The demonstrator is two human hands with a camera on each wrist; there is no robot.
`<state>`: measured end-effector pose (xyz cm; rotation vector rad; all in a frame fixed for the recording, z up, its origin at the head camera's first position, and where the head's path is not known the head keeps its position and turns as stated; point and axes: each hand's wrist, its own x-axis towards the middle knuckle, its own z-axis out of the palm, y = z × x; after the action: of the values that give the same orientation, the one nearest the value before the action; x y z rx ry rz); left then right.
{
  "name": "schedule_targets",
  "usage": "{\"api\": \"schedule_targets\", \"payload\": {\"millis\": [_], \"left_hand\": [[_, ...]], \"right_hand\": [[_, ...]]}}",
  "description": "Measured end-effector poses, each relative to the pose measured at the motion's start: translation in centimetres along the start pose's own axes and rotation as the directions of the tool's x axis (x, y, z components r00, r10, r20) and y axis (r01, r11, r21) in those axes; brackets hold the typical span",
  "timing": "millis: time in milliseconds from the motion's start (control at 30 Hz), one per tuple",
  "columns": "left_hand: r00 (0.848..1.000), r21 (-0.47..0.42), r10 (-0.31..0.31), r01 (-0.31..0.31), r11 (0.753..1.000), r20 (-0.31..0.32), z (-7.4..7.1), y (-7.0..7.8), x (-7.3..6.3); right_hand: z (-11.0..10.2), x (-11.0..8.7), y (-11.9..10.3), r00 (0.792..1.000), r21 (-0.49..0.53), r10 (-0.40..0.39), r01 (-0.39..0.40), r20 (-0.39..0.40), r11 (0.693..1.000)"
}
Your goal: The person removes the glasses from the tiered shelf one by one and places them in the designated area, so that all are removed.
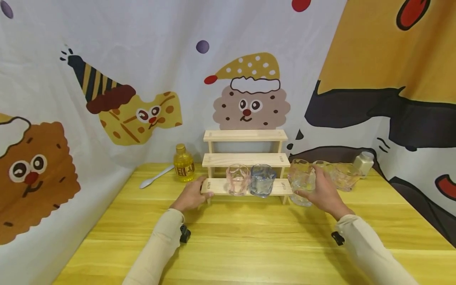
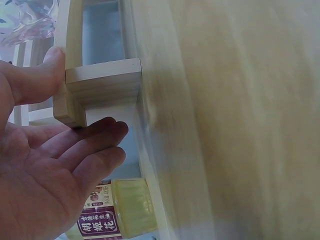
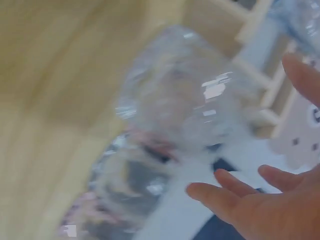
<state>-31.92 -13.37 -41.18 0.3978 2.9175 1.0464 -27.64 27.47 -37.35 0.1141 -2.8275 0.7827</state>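
Observation:
A three-step wooden display rack [image 1: 246, 159] stands on the table near the wall. My left hand [image 1: 190, 194] holds the left end of its lowest step, the thumb [image 2: 42, 75] on the plank and the fingers beside its end. On that step sit a pink glass [image 1: 238, 183] and, to its right, a blue glass [image 1: 262, 182]. Off the rack's right end, my right hand [image 1: 323, 193] is spread beside a clear glass [image 1: 302, 198]. In the right wrist view, thumb and fingers stand apart from this clear glass [image 3: 175, 95], which is blurred.
More clear and pink glasses [image 1: 346, 178] cluster behind my right hand, with a white-capped jar [image 1: 364, 163] at the far right. Left of the rack are a yellow oil bottle [image 1: 183, 164] and a white spoon [image 1: 155, 177]. A printed cloth [image 1: 160, 47] hangs behind the table.

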Motion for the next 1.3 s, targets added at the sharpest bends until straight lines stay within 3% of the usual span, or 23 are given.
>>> {"api": "schedule_targets", "payload": {"millis": [167, 333, 500, 767, 1067, 1300], "left_hand": [[1.0, 0.007, -0.002, 0.002, 1.0, -0.006, -0.1, 0.0, 0.1], [1.0, 0.008, -0.009, 0.009, 1.0, -0.001, 0.0, 0.0, 0.1], [1.0, 0.0, -0.003, 0.003, 1.0, -0.003, 0.0, 0.1, 0.1], [1.0, -0.005, -0.009, 0.009, 1.0, -0.002, 0.1, 0.0, 0.0], [1.0, -0.002, -0.005, 0.005, 1.0, -0.007, 0.0, 0.1, 0.0], [1.0, -0.003, -0.012, 0.012, 1.0, -0.002, -0.1, 0.1, -0.1]], "right_hand": [[0.3, -0.5, -2.8, 0.981, 0.023, -0.148, 0.152, -0.126, 0.988], [2.0, -0.2, -4.4, 0.97, 0.155, -0.212, 0.229, -0.117, 0.961], [3.5, 0.2, -5.5, 0.984, 0.349, -0.178, 0.175, -0.026, 0.92], [5.8, 1.2, -7.0, 0.991, 0.464, -0.11, 0.06, 0.082, 0.884], [7.5, 2.3, -8.0, 0.999, 0.493, -0.013, -0.012, 0.048, 0.87], [7.8, 2.5, -8.1, 0.999, 0.529, 0.01, -0.028, 0.037, 0.848]]}}
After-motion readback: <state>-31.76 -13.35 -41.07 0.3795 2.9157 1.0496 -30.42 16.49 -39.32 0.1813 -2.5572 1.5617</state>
